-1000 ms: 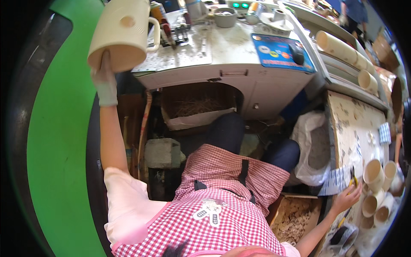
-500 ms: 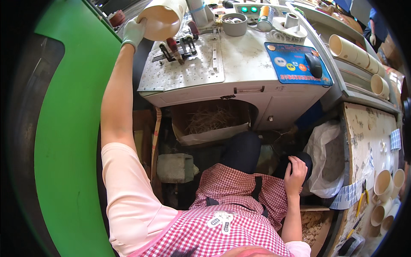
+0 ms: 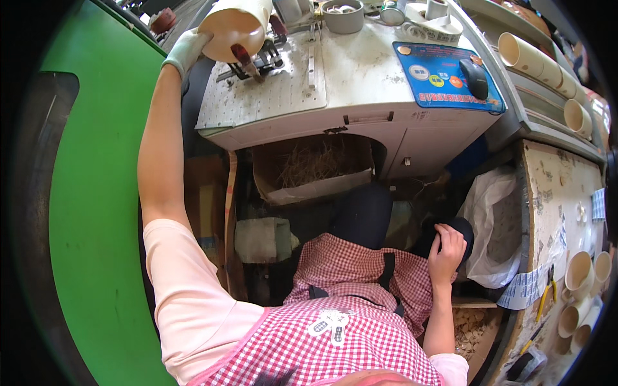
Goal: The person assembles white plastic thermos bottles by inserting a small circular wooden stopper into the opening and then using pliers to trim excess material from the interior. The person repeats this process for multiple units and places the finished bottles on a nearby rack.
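My left hand (image 3: 188, 53), in a pale glove, reaches to the far left of the white workbench. Its fingers grip the side of a wide, cream-coloured bamboo tube (image 3: 222, 33), whose open end faces me. Just beside and partly in front of the tube's mouth is a black metal clamp fixture (image 3: 269, 62) with a dark red handle (image 3: 242, 54). The fixture sits on a perforated metal plate (image 3: 283, 93). My bare right hand (image 3: 445, 252) rests on my right knee, fingers loosely bent and slightly apart, holding nothing.
A blue mouse pad (image 3: 428, 67) with a black mouse (image 3: 474, 78) lies on the bench, near a grey round dish (image 3: 343, 19). More bamboo tubes (image 3: 537, 61) are on the right shelf and side table (image 3: 547, 193). A green panel (image 3: 96, 193) borders my left.
The view has tilted, so the bench sits higher in the picture. Relative to the bench, my left hand and the bamboo tube have come nearer to me. My right hand stays on the knee.
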A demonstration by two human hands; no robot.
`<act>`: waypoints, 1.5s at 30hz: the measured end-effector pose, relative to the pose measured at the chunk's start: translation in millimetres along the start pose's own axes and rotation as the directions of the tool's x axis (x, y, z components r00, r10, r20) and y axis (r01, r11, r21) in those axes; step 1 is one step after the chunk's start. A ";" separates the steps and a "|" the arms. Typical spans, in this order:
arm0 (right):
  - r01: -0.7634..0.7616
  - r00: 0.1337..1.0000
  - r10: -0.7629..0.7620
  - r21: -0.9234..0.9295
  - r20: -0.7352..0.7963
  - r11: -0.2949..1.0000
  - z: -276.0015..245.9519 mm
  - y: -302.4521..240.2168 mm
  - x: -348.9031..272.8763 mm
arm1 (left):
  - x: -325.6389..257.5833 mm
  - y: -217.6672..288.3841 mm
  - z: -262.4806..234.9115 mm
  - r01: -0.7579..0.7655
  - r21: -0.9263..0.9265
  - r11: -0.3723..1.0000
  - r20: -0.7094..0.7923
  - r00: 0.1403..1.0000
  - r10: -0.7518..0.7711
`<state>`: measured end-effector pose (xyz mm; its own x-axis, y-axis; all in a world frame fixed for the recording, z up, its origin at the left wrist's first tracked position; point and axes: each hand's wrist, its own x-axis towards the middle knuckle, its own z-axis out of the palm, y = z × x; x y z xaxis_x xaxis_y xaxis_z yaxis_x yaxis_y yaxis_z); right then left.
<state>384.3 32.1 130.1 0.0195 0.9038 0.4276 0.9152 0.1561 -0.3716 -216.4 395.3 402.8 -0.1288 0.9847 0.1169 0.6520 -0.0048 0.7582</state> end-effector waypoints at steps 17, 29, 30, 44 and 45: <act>0.176 0.984 -0.172 -0.143 0.036 0.974 -0.8 58.2 -13.1 | -512.5 -180.4 229.7 0.261 0.167 0.951 -0.593 0.797 -0.114; 0.059 0.965 -0.055 -0.006 0.257 0.998 8.4 43.0 -6.2 | -608.5 -318.2 74.2 0.548 0.826 0.134 -0.255 0.574 -0.778; 0.112 0.962 -0.105 -0.011 0.253 0.994 6.6 37.5 -14.0 | -596.7 -304.4 77.3 0.589 0.783 0.203 -0.256 0.602 -0.757; -0.639 0.762 -0.028 0.744 0.647 -0.194 11.5 -62.8 -43.4 | -541.0 18.8 243.7 -0.540 0.186 0.821 -0.181 0.802 0.569; -0.551 0.807 0.010 0.760 0.590 -0.345 6.5 -60.8 -44.9 | -541.9 28.6 257.1 -0.550 -0.052 0.833 -0.086 0.834 0.545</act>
<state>325.2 -15.4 128.1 -0.2130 0.9663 -0.1444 -0.6321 -0.2490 -0.7338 64.2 -93.8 196.2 0.1839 0.8038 0.5658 0.5752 -0.5548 0.6011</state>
